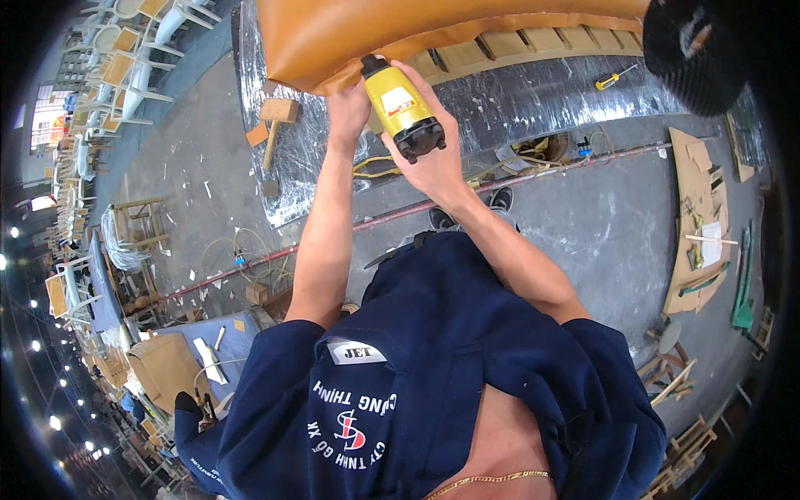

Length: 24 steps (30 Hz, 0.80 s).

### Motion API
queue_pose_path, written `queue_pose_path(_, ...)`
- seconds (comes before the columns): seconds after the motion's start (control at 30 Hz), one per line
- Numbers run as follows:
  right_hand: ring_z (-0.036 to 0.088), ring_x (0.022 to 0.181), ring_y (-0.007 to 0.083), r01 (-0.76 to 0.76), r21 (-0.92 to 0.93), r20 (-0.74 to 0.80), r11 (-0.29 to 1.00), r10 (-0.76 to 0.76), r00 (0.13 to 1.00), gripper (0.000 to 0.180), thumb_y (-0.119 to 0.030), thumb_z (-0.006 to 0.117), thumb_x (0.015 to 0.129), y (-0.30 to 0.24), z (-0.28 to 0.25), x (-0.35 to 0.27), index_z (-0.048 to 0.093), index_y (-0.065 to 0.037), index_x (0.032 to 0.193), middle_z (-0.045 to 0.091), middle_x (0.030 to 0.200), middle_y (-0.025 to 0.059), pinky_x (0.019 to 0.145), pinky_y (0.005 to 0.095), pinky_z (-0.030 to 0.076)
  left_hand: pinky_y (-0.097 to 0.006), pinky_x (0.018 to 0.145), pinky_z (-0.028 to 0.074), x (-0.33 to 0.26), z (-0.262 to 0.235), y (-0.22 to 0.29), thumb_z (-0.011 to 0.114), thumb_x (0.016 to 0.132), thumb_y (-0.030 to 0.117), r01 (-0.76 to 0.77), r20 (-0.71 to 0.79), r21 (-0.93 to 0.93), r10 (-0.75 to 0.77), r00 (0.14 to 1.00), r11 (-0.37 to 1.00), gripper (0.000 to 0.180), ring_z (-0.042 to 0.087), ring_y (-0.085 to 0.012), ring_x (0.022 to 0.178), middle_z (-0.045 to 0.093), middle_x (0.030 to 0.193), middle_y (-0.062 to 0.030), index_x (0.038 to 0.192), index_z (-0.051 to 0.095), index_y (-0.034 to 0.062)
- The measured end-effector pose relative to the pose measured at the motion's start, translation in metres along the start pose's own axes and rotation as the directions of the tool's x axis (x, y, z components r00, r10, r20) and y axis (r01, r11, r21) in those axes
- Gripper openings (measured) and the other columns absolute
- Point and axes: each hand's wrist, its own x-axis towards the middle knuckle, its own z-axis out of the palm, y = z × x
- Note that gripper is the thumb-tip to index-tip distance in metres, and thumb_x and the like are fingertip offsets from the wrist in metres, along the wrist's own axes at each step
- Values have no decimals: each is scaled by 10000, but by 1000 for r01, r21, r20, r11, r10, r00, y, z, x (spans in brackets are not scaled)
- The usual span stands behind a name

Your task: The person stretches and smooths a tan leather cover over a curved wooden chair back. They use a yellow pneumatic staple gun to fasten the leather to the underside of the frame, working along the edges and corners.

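Note:
Across the top stretches an orange-brown leather cover (400, 25) over a seat-like piece with a slatted wooden frame (533, 43) along its near edge. My left hand (348, 110) is closed at the leather's lower edge, its fingertips partly hidden there. In my right hand (442, 150) is a yellow and black staple gun (395, 98), its nose up against the leather's edge beside my left hand. A yellow hose (377, 165) runs below the tool. Left of my hands, a wooden mallet (278, 117) lies on the film-covered bench (312, 150).
A yellow-handled screwdriver (615, 77) lies at the bench's right. A dark round object (693, 58) blocks the upper right. A red pipe (375, 220) crosses the floor near my feet. Wooden panels (696, 225) lie at right; chairs (125, 67) line the left. Another person's sleeve (196, 437) shows at lower left.

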Motion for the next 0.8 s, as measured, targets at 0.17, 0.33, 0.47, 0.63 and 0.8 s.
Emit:
queue_pose_path(0.17, 562, 1196, 170, -37, 52, 18, 998, 36, 999, 717, 98, 649, 734, -2, 0, 3, 458, -40, 1411, 579, 1338, 115, 1035, 314, 419, -285, 852, 522, 0, 0, -1, 617, 939, 89, 64, -3, 27, -64, 998, 998, 193, 653, -132, 959, 705, 1048, -57, 1081, 684, -23)
queue_pose_path(0.33, 570, 1162, 167, -34, 14, 5, 999, 34, 999, 701, 90, 643, 737, -3, 3, 0, 465, -30, 1404, 587, 1315, 117, 1024, 306, 419, -280, 843, 520, 0, -14, -13, 610, 945, 104, 103, 82, 138, -115, 990, 985, 211, 648, -127, 960, 700, 1061, -65, 1106, 673, -17)
queue_pose_path(0.47, 621, 1039, 160, -8, 28, -5, 1000, 8, 1000, 745, 75, 714, 705, 3, -9, 1, 477, -74, 1396, 655, 1174, 141, 904, 287, 481, -277, 809, 526, -3, 1, 10, 666, 924, 104, 178, -63, -164, -190, 980, 970, 210, 653, -143, 938, 699, 1035, -66, 1096, 669, -16)
queue_pose_path(0.63, 600, 1105, 161, -46, -54, 15, 998, 46, 999, 707, 73, 690, 720, 17, -34, -18, 488, -33, 1389, 634, 1249, 133, 965, 306, 460, -295, 747, 566, 0, 14, 27, 688, 902, 75, 263, -122, -389, -332, 935, 883, 233, 690, -181, 850, 706, 989, -114, 1114, 628, -2)
queue_pose_path(0.8, 604, 1106, 160, -64, -24, 13, 998, 64, 998, 705, 73, 668, 722, 12, -24, -26, 488, -37, 1394, 633, 1254, 144, 966, 299, 457, -346, 871, 550, -2, 9, 14, 663, 916, 72, 281, 16, -620, -346, 938, 733, 329, 668, -210, 985, 680, 1114, -136, 1226, 570, 8)
